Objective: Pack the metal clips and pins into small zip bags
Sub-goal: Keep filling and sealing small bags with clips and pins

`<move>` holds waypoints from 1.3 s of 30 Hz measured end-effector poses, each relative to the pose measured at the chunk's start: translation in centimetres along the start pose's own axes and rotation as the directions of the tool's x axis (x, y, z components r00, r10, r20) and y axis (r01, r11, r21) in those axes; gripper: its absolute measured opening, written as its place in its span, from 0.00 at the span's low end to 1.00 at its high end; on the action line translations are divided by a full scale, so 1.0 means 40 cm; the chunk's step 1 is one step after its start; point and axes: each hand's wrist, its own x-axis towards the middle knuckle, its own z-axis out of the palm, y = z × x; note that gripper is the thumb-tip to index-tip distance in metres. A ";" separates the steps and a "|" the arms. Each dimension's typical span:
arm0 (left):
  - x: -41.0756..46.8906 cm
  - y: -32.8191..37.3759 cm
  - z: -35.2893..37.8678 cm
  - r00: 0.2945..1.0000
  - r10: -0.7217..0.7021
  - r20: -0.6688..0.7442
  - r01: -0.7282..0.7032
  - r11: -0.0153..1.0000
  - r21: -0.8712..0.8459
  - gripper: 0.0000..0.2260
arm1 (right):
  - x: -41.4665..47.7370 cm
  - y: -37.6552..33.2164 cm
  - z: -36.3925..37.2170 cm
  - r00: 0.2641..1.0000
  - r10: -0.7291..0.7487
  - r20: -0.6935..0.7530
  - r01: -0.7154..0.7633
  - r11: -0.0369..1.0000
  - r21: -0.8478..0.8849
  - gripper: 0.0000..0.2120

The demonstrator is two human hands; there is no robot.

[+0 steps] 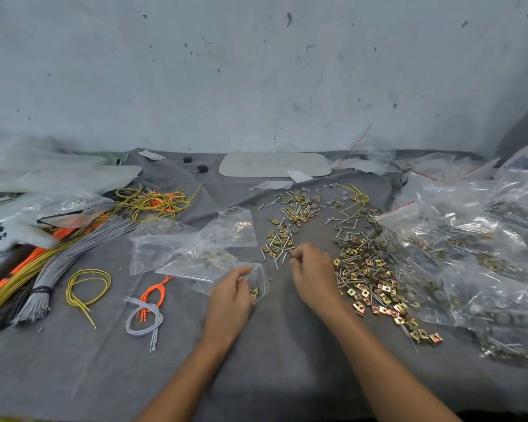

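My left hand [230,295] gripped the small zip bag [261,281]. My right hand [311,271] curled over the clips and pins [278,242] at its eleven o'clock; whether it held any, I couldn't tell.

We look down and forward from head height, close over the near edge of the worktop [256,376], facing the wall [256,71].

Right hand [311,269] (fingertips' contents hidden)
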 end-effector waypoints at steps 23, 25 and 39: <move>0.010 -0.010 0.004 0.999 0.043 -0.017 -0.042 0.998 0.053 0.15 | 0.214 0.078 0.018 0.995 -0.007 0.102 0.065 0.813 -0.578 0.12; 0.010 -0.006 0.002 0.999 0.041 -0.013 -0.040 0.998 0.056 0.15 | 0.213 0.075 0.020 0.991 -0.007 0.130 0.081 0.816 -0.572 0.10; 0.003 -0.007 0.001 0.996 0.081 -0.023 -0.078 0.989 0.124 0.15 | -0.077 -0.097 0.025 0.999 0.035 0.041 -0.050 0.894 0.445 0.04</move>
